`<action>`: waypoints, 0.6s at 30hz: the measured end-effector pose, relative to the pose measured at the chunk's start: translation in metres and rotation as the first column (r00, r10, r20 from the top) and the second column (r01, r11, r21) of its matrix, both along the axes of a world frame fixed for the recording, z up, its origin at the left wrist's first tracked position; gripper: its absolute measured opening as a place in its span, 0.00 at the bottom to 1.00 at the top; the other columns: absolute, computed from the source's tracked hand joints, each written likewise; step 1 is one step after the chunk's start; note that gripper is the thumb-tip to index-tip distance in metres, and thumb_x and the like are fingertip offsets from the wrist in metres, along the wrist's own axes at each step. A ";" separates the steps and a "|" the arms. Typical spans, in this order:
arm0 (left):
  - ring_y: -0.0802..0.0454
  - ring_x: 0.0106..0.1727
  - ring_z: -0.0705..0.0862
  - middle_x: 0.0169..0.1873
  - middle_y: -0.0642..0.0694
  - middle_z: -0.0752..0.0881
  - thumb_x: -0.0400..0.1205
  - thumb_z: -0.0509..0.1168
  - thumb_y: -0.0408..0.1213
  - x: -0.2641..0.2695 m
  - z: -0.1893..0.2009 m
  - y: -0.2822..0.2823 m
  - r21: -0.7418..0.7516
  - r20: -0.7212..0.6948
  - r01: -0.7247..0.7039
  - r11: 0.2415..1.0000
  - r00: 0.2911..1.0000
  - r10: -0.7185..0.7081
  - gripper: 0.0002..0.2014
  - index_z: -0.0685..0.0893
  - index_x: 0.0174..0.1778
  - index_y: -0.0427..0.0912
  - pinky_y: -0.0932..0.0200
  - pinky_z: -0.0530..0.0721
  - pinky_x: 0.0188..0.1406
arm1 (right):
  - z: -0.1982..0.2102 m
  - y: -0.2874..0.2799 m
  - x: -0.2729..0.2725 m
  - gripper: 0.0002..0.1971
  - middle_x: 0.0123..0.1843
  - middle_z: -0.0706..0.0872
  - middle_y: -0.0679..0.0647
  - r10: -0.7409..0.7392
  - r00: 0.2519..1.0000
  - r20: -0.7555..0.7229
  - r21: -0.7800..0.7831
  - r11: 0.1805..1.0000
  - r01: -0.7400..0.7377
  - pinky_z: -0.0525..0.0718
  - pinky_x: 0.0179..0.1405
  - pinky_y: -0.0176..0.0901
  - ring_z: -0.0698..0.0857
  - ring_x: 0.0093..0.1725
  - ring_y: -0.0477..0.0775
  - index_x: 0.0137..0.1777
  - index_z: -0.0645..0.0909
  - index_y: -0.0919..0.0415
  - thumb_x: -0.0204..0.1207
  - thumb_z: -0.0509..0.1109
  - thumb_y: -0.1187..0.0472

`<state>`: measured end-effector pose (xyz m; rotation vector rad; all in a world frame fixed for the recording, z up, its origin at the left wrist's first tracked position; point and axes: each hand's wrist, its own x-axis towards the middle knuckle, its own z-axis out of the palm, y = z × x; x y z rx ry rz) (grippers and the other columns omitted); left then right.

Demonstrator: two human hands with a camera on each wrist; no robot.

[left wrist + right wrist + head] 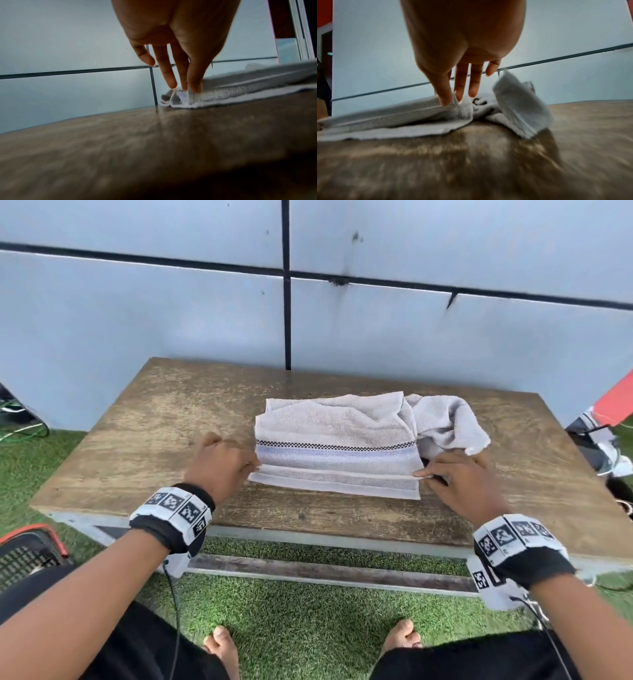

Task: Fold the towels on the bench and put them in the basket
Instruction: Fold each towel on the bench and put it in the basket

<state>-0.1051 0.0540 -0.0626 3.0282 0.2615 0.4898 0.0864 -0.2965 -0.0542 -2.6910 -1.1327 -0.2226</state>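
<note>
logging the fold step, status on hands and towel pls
Left hand and right hand each pinch a near corner of the grey towel. Towel partly folded on the bench, right end still bunched. Nothing in the way.

Both hands (342, 474) at towel (335, 440) corners

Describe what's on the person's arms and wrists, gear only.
Both forearms are bare, with no sleeves. The left wrist wears a black fabric band wrapped with a white strip of square black-and-white fiducial markers. The right wrist has the same band and marker strip. A thin dark cable hangs from under each band. Hands are ungloved.
</note>
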 end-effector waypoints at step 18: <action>0.57 0.45 0.86 0.47 0.51 0.89 0.79 0.68 0.37 0.000 0.002 0.009 -0.265 -0.334 0.077 0.961 0.928 -0.167 0.07 0.88 0.51 0.46 0.55 0.85 0.53 | -0.013 0.002 -0.005 0.11 0.54 0.84 0.37 0.069 0.992 -0.105 -0.251 0.964 -0.093 0.57 0.55 0.45 0.77 0.67 0.49 0.56 0.85 0.40 0.78 0.67 0.53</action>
